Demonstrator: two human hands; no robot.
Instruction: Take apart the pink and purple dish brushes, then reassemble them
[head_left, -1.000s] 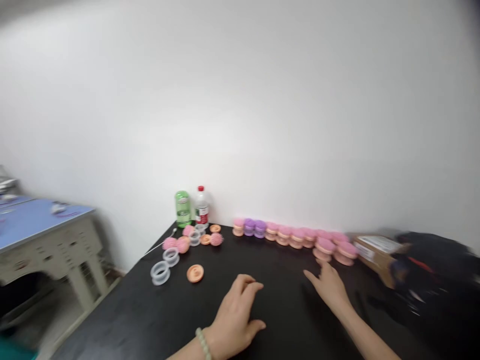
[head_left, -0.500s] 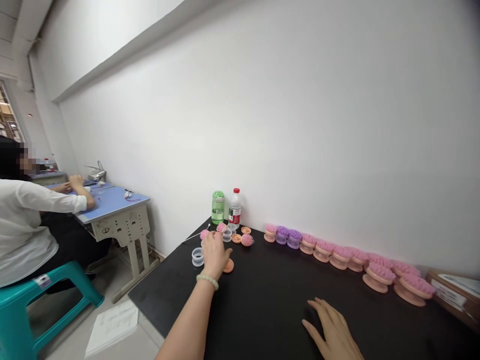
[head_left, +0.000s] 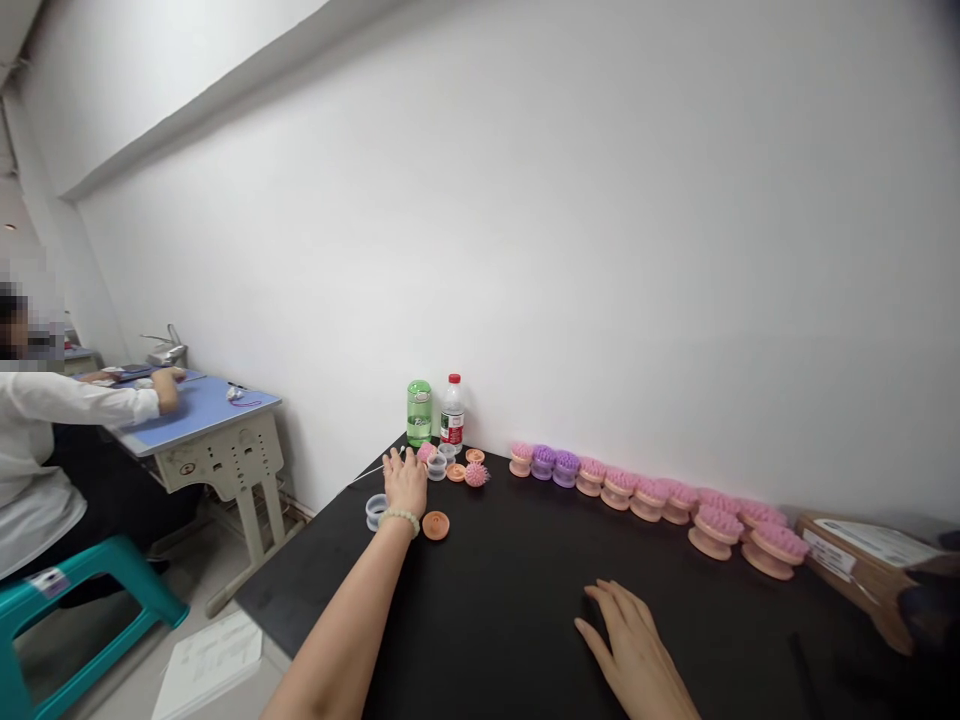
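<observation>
My left hand (head_left: 406, 488), with a pale bead bracelet at the wrist, reaches over the loose parts at the table's far left corner. Its fingers are stretched and slightly apart; anything under them is hidden. Beside it are a translucent ring (head_left: 377, 512) and an orange round base (head_left: 436, 525). Just beyond its fingers are a pink bristle piece (head_left: 427, 452), clear rings (head_left: 436, 467), orange bases (head_left: 456, 473) and a pink spiky head (head_left: 476, 474). My right hand (head_left: 630, 645) hovers or rests low over the black table (head_left: 510, 590), fingers loosely spread, holding nothing.
Along the wall runs a row of scalp brushes (head_left: 619, 486), pink and purple. A green bottle (head_left: 419, 415) and a red-capped bottle (head_left: 452, 415) stand behind the parts. At right is a cardboard box (head_left: 862, 570). A seated person (head_left: 45, 420) works at a blue desk (head_left: 217, 405).
My left hand has moved forward with its fingers stretched out, leaving the orange base in full view. The whole view has shifted, showing more of the cardboard box. My right hand stays spread.
</observation>
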